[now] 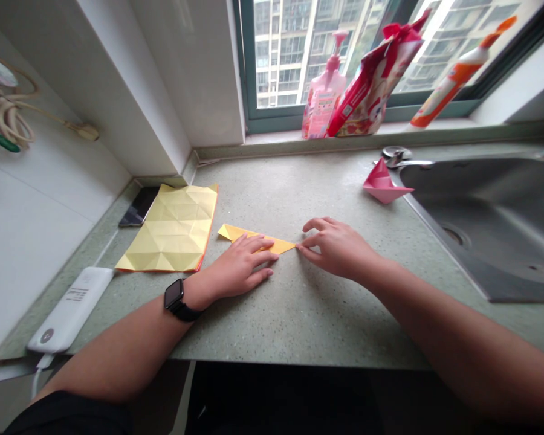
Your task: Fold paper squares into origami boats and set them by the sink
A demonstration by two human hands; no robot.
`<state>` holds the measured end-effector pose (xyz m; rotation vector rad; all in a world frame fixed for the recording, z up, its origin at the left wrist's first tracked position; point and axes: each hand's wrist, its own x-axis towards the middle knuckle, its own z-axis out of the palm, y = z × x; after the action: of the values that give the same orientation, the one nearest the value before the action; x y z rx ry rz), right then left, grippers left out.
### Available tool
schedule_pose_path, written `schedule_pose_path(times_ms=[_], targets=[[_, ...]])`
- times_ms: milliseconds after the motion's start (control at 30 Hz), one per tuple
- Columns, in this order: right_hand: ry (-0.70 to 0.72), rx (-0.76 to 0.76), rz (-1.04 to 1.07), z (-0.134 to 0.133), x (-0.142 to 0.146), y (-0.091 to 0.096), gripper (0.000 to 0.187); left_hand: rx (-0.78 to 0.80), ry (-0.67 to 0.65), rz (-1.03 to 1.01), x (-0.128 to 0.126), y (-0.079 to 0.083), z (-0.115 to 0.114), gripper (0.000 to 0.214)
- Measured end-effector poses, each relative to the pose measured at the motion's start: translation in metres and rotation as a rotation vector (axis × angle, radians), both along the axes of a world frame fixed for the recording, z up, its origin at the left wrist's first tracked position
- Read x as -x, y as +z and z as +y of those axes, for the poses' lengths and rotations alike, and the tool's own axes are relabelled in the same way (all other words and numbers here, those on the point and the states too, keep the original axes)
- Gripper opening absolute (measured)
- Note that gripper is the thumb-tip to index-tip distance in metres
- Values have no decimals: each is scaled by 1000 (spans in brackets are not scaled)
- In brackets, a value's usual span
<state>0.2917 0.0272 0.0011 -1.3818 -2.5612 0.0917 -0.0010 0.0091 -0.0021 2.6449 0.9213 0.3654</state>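
Observation:
A folded strip of yellow-orange origami paper lies on the speckled counter, pointed at its right end. My left hand rests flat across its middle with the fingers stretched out, hiding part of the paper. At the pointed tip, my right hand pinches the paper between thumb and index finger. To the left lies a stack of creased yellow paper sheets with an orange edge. A pink folded paper boat stands by the sink.
A dark phone sits partly beside the paper stack, and a white power bank with a cable lies near the left edge. The steel sink is at the right. A pink pump bottle, red bag and orange-white bottle line the windowsill.

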Motion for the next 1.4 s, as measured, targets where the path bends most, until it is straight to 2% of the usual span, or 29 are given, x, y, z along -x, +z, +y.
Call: schedule_pose_path(times_ms=[167,333,500,567,733,967,1133,1267,1400], targets=[[13,-26,32,7,-7,-2,24,12,0,-6,0,-1,0,31],[-1,-116,147,13,-8,-6,27,9,0,-10,1,-1,0,32],[225,-74,171,4,4,-11,24,9,-7,-2,1,0,0,34],[265,-45,138,0,8,-12,23,6,-6,11,1,0,0,35],[219,21,72,-3,11,-9,20,-16,-7,22,0,0,0,32],[39,67,35,3,-1,-1,19,-15,-14,23,0,0,1,33],[-5,-28,-6,8,-11,0,23,-31,-16,15,2,-1,1,34],[65,-178,97,8,-6,-4,25,-25,-15,38,2,-3,1,39],[209,-162,118,1,6,-12,26,-28,-18,63,-4,-4,0,49]])
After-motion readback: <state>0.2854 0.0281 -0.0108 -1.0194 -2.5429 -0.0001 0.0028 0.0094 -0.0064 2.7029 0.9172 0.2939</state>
